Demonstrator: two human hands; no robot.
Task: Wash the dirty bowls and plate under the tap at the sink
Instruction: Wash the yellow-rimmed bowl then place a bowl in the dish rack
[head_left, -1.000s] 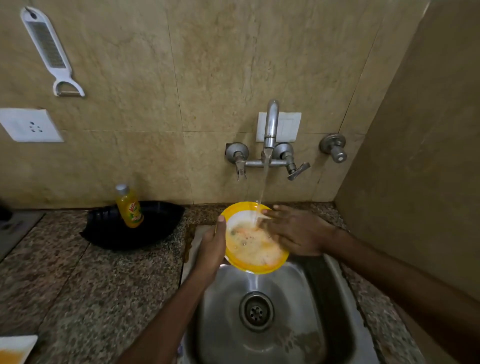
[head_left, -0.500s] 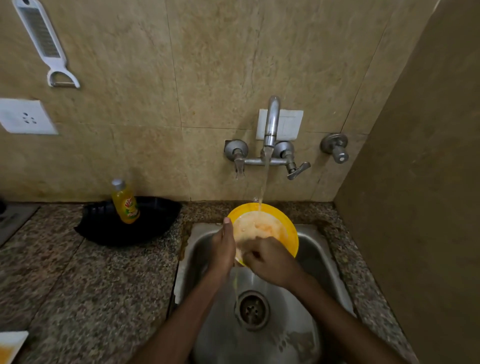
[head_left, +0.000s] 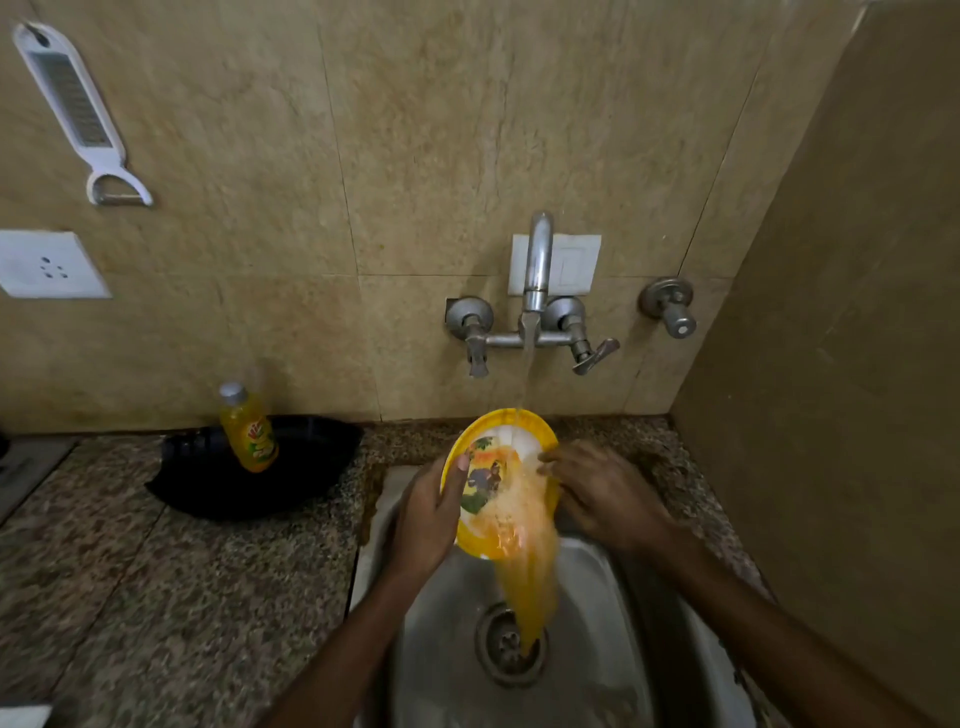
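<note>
Yellow bowl (head_left: 511, 440) — tilted under tap (head_left: 537, 260) | left hand (head_left: 430, 515) grips left rim | right hand (head_left: 605, 493) — fingers straight, touching right rim

At frame centre, the left hand (head_left: 431, 512) is gripping the tilted yellow bowl (head_left: 498, 423) under the running tap (head_left: 537, 260); the right hand (head_left: 608, 493) is touching its right edge, and orange water (head_left: 527, 577) is pouring into the sink (head_left: 602, 665).

Two bare hands and forearms
The left hand (head_left: 428, 512) and right hand (head_left: 605, 491) are uncovered, and both forearms (head_left: 769, 623) show bare down to the lower edge; the left thumbnail (head_left: 462, 462) is cut short.
</note>
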